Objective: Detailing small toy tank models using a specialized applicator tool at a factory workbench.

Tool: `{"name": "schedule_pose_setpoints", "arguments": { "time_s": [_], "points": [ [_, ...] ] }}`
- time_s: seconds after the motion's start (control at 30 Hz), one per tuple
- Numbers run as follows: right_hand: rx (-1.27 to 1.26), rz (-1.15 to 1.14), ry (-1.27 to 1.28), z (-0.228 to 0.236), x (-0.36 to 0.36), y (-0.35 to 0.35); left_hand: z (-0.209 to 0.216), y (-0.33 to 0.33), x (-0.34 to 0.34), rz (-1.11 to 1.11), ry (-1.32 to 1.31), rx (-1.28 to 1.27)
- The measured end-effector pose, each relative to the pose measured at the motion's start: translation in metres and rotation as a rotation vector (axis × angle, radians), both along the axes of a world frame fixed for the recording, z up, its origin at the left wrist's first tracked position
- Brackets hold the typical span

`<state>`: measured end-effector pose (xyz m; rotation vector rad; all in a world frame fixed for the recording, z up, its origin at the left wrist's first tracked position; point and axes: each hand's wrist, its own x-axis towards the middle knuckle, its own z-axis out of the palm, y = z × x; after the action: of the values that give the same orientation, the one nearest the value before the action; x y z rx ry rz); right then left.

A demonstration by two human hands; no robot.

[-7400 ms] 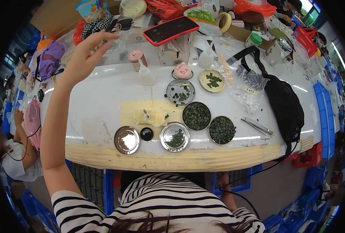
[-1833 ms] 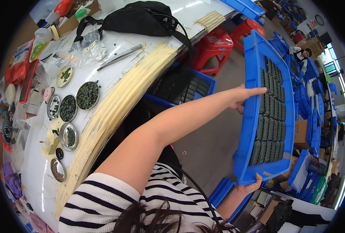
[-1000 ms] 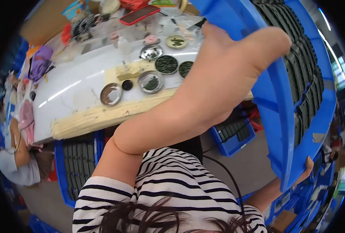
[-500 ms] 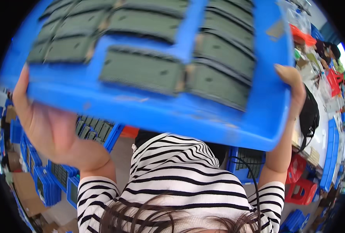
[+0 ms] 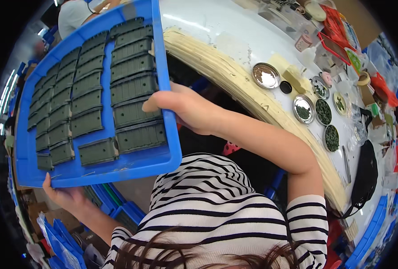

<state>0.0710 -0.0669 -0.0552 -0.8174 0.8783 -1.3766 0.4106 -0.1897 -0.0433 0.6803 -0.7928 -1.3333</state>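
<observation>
A large blue plastic tray [image 5: 161,62] is held up at the left of the view. It carries several dark grey-green ribbed rectangular parts [image 5: 134,92] laid in columns. My right hand [image 5: 183,107] grips the tray's right rim, thumb on top. My left hand [image 5: 64,195] holds the tray's lower left edge from beneath, only fingers and palm showing. My striped sleeves and hair fill the lower middle.
A white worktable [image 5: 226,31] with a worn cream front edge [image 5: 253,101] curves along the upper right. On it stand several small round metal dishes [image 5: 265,75] with dark green bits, a black bag [image 5: 365,172] and clutter. Blue crates [image 5: 118,210] sit below. Another person [image 5: 75,13] is at top left.
The tray has swung from straight overhead and across the view down to my left side. The worktable has come back into sight at the right. Both hands keep their hold on the tray.
</observation>
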Motion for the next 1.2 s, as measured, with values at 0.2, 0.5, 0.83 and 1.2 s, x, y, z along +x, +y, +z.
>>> {"name": "schedule_pose_setpoints", "arguments": {
  "time_s": [0.2,0.5,0.83,1.2],
  "points": [
    [0.141,0.074,0.034,-0.081,0.000,-0.027,-0.100,0.006,-0.001,-0.033,0.069,0.147],
    [0.314,0.102,-0.004,-0.151,-0.028,-0.043,-0.191,0.003,-0.037,-0.090,0.114,0.262],
    [0.329,-0.106,-0.248,-0.200,-0.091,-0.065,-0.200,-0.006,-0.119,-0.147,0.124,0.300],
    [-0.001,-0.896,0.637,-0.208,-0.128,-0.059,-0.210,-0.016,-0.168,-0.167,0.110,0.397]
  ]
}}
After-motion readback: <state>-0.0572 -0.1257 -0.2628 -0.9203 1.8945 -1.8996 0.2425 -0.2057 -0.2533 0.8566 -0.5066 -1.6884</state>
